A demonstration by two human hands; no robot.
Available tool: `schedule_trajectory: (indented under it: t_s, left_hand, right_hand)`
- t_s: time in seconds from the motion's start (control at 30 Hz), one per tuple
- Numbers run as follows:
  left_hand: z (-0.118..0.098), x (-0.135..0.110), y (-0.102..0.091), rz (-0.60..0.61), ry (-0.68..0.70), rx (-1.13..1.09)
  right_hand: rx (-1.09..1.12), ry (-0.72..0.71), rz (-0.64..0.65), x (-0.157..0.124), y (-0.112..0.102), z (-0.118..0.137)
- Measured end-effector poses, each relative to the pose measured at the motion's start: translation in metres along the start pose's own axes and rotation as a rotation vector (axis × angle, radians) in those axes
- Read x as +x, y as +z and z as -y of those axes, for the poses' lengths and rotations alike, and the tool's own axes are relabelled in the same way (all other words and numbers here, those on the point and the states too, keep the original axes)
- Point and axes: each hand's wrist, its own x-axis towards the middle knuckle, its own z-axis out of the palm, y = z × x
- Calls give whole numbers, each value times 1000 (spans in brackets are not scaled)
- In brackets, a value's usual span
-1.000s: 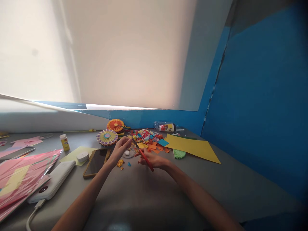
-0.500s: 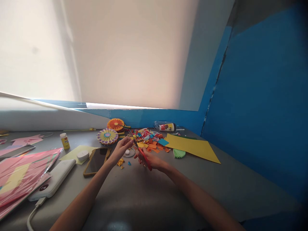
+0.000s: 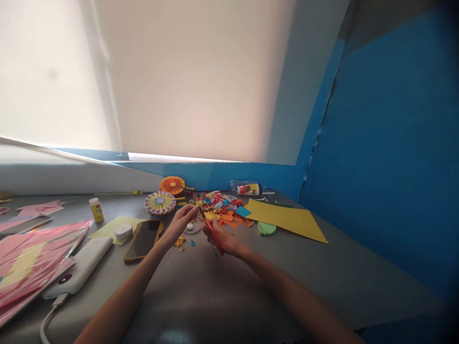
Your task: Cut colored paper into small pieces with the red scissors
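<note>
As the left forearm [image 3: 132,286] and right forearm [image 3: 285,286] reached forward: they rose from the lower edge, slanting inward until the hands nearly met above the dark grey, smooth counter [image 3: 201,306].
Left hand [image 3: 181,222]: it bent slightly toward the right at the wrist, back of the hand facing up and outward.
Left fingers [image 3: 190,209]: they were drawn together at the tips, just beside the blades; whether they pinched anything, I could not tell.
Right hand [image 3: 226,239]: it came in from the lower right, pointing left and away, with the wrist fairly straight.
Right fingers [image 3: 208,233]: they curled around the scissors' handles.
Pair of red-handled scissors with dark metal blades [image 3: 215,236]: it sat in the right hand, handles toward the person, blades angled up and left past the left fingertips.
Loose heap of multicoloured paper scraps [image 3: 222,208]: it lay just beyond the hands.
Black smartphone in a yellowish-brown case [image 3: 143,242]: it rested to the left, beside the left wrist.
Pleated yellow-and-lavender paper rosette [image 3: 159,204]: it stood beyond the left hand, in front of a pleated orange-and-yellow paper rosette [image 3: 172,185].
Large flat yellow paper sheet [image 3: 290,222]: it lay right of the scraps.
</note>
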Motion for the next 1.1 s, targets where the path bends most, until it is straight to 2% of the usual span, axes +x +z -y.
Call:
schedule_trajectory:
  t_s: [0.27,0.5,0.73,0.87,1.1]
  left_hand:
    - [-2,0,0,-39,-24,6]
    - [0,4,-1,-100,-37,20]
    - [-7,2,-2,-117,-29,33]
    - [-6,3,-3,-154,-23,32]
    - [-6,2,-4,-199,-29,62]
  right_hand:
    - [-64,-75,23,0,-10,-7]
    - [-121,-30,20,-9,-6,8]
    - [-223,-29,9,-9,-9,10]
    - [-247,-60,18,-10,-9,11]
    - [-261,-28,16,-10,-7,14]
